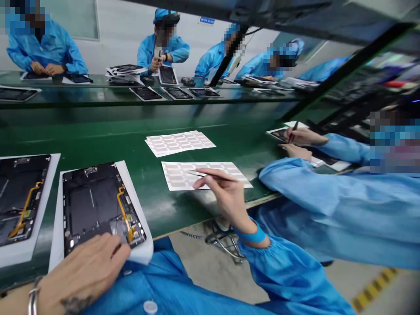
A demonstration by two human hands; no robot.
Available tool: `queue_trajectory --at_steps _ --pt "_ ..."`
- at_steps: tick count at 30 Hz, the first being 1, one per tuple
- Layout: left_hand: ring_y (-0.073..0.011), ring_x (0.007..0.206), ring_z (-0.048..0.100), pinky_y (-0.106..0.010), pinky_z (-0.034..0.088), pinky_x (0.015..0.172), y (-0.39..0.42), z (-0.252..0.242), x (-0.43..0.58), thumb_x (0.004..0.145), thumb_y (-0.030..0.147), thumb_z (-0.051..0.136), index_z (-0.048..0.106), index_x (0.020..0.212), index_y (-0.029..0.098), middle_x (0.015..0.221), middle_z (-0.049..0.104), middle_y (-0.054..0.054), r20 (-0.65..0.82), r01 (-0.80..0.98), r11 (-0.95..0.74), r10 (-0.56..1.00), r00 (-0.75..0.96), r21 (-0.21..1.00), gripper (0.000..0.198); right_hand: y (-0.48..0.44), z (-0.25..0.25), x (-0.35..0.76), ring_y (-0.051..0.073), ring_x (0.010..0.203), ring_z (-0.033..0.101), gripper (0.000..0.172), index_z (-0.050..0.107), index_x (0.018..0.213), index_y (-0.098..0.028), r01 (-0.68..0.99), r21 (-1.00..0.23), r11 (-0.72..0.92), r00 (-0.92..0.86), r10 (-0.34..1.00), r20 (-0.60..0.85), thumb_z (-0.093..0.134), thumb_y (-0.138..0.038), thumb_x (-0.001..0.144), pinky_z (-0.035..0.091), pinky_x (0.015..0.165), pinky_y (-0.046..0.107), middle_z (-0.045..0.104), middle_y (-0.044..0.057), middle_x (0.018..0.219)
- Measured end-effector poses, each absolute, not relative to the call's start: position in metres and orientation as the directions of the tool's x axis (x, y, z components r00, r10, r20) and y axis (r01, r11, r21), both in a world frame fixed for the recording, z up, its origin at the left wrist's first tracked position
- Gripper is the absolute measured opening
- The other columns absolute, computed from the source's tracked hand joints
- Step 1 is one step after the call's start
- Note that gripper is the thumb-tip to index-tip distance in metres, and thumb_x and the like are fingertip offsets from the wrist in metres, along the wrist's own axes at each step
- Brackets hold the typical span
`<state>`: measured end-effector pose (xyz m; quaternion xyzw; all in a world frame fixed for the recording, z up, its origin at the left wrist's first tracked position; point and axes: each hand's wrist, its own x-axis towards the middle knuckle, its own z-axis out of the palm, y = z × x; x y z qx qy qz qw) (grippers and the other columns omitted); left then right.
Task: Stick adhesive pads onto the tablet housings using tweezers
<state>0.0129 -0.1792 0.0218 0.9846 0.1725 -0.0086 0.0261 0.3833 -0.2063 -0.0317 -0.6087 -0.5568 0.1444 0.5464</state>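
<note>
My left hand [88, 271] rests on the lower edge of an opened tablet's dark inner housing [95, 205], which lies on a white foam sheet [139, 249]. A yellow flex cable [124, 214] runs along its right side. My right hand [223, 197] holds fine metal tweezers [213, 176] over a sheet of small tan labels [177, 175], and the tips lie close above the sheet. Another label sheet [179, 143] lies farther along the bench. Whether the tweezers touch a label is hidden.
A second opened tablet [22, 197] lies to my left on the green workbench [98, 131]. A co-worker's hands [295, 144] with tweezers work on a tablet at my right. Several blue-clad people work at a facing bench beyond dark overhead bars.
</note>
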Motion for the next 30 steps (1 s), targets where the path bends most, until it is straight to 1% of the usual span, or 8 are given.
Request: queue_trajectory --at_steps 2,4,6,9,12,16,24,30 --pt "-0.0216 0.091 0.065 -0.030 0.050 0.077 -0.170 0.025 0.026 0.097 0.026 0.052 0.063 0.122 0.027 0.109 0.070 -0.004 -0.073 0.241 -0.961 0.233 0.970 0.138 0.027 -0.206 -0.024 0.387 0.018 0.068 0.065 0.033 0.074 0.105 -0.021 0.427 -0.883 0.195 0.441 0.807 0.392 0.062 -0.049 0.092 0.055 0.071 0.034 0.066 0.000 0.068" --pt "-0.0222 0.092 0.065 -0.031 0.051 0.078 -0.147 0.034 0.055 0.098 0.032 0.059 0.062 0.124 0.022 0.111 0.070 -0.006 -0.127 0.175 -0.972 0.155 0.980 0.157 0.028 -0.200 -0.020 0.394 0.017 0.068 0.064 0.040 0.076 0.099 -0.020 0.324 -0.931 0.167 0.472 0.825 0.312 0.067 -0.057 0.086 0.054 0.070 0.033 0.066 0.001 0.069" --pt "-0.0267 0.115 0.059 -0.037 0.049 0.094 -0.116 0.037 0.097 0.098 0.031 0.060 0.059 0.131 0.018 0.129 0.064 -0.011 -0.103 0.126 -0.988 0.117 0.988 0.086 0.035 -0.191 -0.020 0.401 0.017 0.070 0.066 0.048 0.076 0.095 -0.019 0.190 -0.976 0.109 0.443 0.877 0.185 0.071 -0.064 0.079 0.056 0.072 0.034 0.070 0.003 0.074" --pt "-0.0345 0.141 0.039 -0.047 0.037 0.112 -0.070 0.024 0.156 0.097 0.040 0.063 0.058 0.136 0.017 0.150 0.047 -0.016 -0.046 0.029 -0.999 0.027 0.999 0.041 0.045 -0.178 -0.023 0.409 0.020 0.075 0.072 0.053 0.075 0.093 -0.017 0.065 -0.998 -0.023 0.348 0.938 0.001 0.075 -0.067 0.073 0.058 0.075 0.035 0.076 0.007 0.079" --pt "-0.0381 0.146 0.032 -0.053 0.036 0.113 -0.044 0.000 0.188 0.099 0.048 0.058 0.054 0.144 0.025 0.158 0.036 -0.017 -0.086 -0.044 -0.994 -0.053 0.995 0.105 0.051 -0.174 -0.025 0.411 0.022 0.080 0.075 0.053 0.074 0.094 -0.016 0.074 -0.990 -0.123 0.286 0.953 -0.097 0.077 -0.065 0.073 0.059 0.077 0.034 0.078 0.010 0.084" --pt "-0.0360 0.147 0.033 -0.053 0.034 0.114 -0.037 -0.017 0.194 0.103 0.048 0.048 0.047 0.149 0.031 0.161 0.032 -0.016 -0.077 -0.095 -0.979 -0.111 0.991 0.181 0.049 -0.175 -0.020 0.411 0.021 0.077 0.075 0.053 0.073 0.093 -0.016 0.145 -0.974 -0.172 0.262 0.956 -0.130 0.076 -0.065 0.073 0.059 0.078 0.034 0.079 0.010 0.084" --pt "-0.0329 0.147 0.031 -0.050 0.029 0.116 -0.035 -0.022 0.192 0.105 0.048 0.043 0.049 0.148 0.034 0.162 0.031 -0.012 -0.011 -0.116 -0.965 -0.122 0.992 0.234 0.045 -0.172 -0.008 0.413 0.018 0.070 0.071 0.054 0.075 0.091 -0.016 0.237 -0.932 -0.275 0.260 0.942 -0.212 0.071 -0.068 0.076 0.057 0.069 0.031 0.078 0.009 0.080" --pt "-0.0306 0.148 0.030 -0.047 0.028 0.117 -0.036 -0.024 0.192 0.106 0.047 0.043 0.049 0.146 0.035 0.161 0.033 -0.010 0.018 -0.117 -0.959 -0.117 0.993 0.257 0.043 -0.170 -0.006 0.416 0.018 0.071 0.072 0.052 0.075 0.090 -0.016 0.202 -0.927 -0.317 0.271 0.927 -0.258 0.072 -0.066 0.077 0.059 0.072 0.032 0.078 0.009 0.079"
